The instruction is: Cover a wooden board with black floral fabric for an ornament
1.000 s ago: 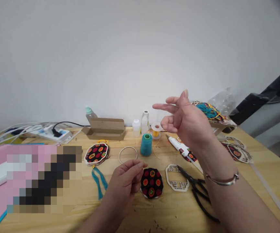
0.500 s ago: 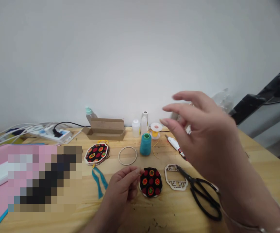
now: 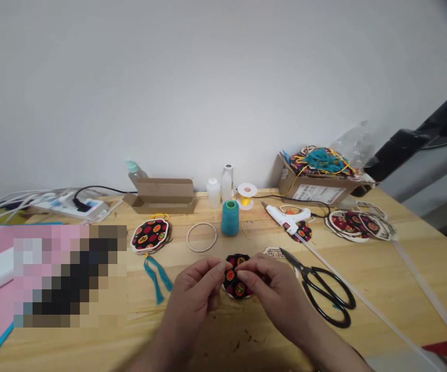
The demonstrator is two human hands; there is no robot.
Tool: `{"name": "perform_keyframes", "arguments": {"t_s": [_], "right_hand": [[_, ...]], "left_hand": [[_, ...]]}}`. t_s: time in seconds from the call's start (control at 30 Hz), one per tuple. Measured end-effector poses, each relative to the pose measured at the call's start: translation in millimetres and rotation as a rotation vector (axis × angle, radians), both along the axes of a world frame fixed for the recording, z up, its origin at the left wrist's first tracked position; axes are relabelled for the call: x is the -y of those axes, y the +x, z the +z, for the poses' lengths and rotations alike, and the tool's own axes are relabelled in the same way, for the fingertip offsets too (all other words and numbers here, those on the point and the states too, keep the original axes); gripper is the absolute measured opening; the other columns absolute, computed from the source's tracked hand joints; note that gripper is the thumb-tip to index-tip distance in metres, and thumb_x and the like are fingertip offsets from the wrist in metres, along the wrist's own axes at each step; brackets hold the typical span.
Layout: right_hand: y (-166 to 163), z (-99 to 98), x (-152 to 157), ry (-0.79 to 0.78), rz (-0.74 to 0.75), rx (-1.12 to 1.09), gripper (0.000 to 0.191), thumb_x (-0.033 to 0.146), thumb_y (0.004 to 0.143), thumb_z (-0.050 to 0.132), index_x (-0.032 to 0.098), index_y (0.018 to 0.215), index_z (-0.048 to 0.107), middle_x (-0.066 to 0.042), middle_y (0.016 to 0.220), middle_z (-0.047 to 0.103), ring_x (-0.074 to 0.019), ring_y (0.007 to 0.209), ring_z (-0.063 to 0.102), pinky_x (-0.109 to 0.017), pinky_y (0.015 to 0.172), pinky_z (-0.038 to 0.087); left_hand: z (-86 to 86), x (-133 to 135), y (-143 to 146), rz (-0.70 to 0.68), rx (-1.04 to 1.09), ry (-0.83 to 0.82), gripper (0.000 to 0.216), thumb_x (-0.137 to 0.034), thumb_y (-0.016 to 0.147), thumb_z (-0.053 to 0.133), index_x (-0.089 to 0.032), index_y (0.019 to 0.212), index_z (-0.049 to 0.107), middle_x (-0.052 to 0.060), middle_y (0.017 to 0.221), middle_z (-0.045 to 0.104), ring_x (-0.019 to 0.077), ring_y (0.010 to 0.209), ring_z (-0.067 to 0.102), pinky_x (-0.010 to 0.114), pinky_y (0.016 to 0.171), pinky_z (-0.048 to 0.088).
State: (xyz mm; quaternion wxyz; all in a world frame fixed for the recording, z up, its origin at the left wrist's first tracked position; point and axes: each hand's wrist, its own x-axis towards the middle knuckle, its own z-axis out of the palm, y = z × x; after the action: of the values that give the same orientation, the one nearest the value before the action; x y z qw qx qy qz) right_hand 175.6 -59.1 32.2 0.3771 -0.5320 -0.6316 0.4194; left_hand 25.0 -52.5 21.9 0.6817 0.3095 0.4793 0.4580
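Observation:
My left hand (image 3: 200, 289) is closed in a pinch at the left side of a black fabric piece with red and orange flower patterns (image 3: 239, 288). From the right, my right hand (image 3: 275, 287) also pinches, its fingertips in front of the same piece. Whatever is between the fingertips of either hand is too small to make out. A pale wooden lattice frame (image 3: 273, 252) is partly covered by my right hand. Black-handled scissors (image 3: 320, 289) lie just right of it, their blades reaching the frame. A wooden ring (image 3: 202, 237) and a cone of teal thread (image 3: 230, 219) stand beyond my hands.
A finished-looking patterned ornament (image 3: 150, 235) with a teal tassel (image 3: 157, 279) lies left. A white glue gun (image 3: 287, 217) with a long glue stick rests right. Behind are a yellow cord spool (image 3: 247, 191), an open cardboard box (image 3: 165, 201) and a filled carton (image 3: 312, 188).
My right hand has come down from its raised, open position to the patterned piece, and its fingers have closed beside my left hand. The left stays pinched. The view has shifted slightly.

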Motion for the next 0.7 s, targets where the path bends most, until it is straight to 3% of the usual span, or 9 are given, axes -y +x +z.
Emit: {"name": "perform_keyframes", "arguments": {"t_s": [0.17, 0.27, 0.5, 0.7], "right_hand": [[-6.8, -8.5, -4.3, -0.296, 0.029, -0.388, 0.022, 0.033, 0.076, 0.06, 0.016, 0.086, 0.071, 0.0, 0.064, 0.057, -0.0092, 0.056, 0.048, -0.022, 0.052, 0.039], [-7.3, -10.1, -5.9, -0.383, 0.035, -0.51, 0.022, 0.032, 0.072, 0.065, 0.018, 0.088, 0.072, 0.001, 0.061, 0.054, -0.0059, 0.05, 0.04, -0.019, 0.046, 0.032], [-9.5, -10.0, -8.7, -0.407, -0.044, -0.637, 0.011, 0.027, 0.067, 0.069, 0.018, 0.073, 0.071, 0.003, 0.053, 0.053, -0.0062, 0.047, 0.042, -0.02, 0.043, 0.03], [-12.9, -11.0, -13.9, -0.37, -0.053, -0.612, 0.016, 0.028, 0.066, 0.069, 0.013, 0.063, 0.062, 0.004, 0.049, 0.052, -0.0063, 0.045, 0.044, -0.019, 0.043, 0.033]], "left_hand": [[-1.6, 4.5, 0.3, -0.059, -0.118, 0.038, 0.018, -0.032, 0.07, 0.068, -0.014, 0.071, 0.067, -0.005, 0.047, 0.044, 0.0046, 0.042, 0.028, 0.018, 0.039, 0.02], [0.9, 5.9, 2.4, -0.077, -0.181, 0.044, 0.018, -0.033, 0.07, 0.067, -0.015, 0.071, 0.069, -0.005, 0.046, 0.045, 0.0049, 0.041, 0.028, 0.018, 0.039, 0.019], [5.6, 6.0, 5.7, -0.12, -0.258, 0.06, 0.018, -0.033, 0.069, 0.067, -0.015, 0.07, 0.071, -0.005, 0.043, 0.042, 0.006, 0.042, 0.027, 0.02, 0.04, 0.018], [-0.8, 5.7, 4.4, -0.133, -0.303, 0.086, 0.022, -0.034, 0.074, 0.062, -0.013, 0.074, 0.067, -0.005, 0.048, 0.042, 0.006, 0.045, 0.026, 0.02, 0.042, 0.019]]}}
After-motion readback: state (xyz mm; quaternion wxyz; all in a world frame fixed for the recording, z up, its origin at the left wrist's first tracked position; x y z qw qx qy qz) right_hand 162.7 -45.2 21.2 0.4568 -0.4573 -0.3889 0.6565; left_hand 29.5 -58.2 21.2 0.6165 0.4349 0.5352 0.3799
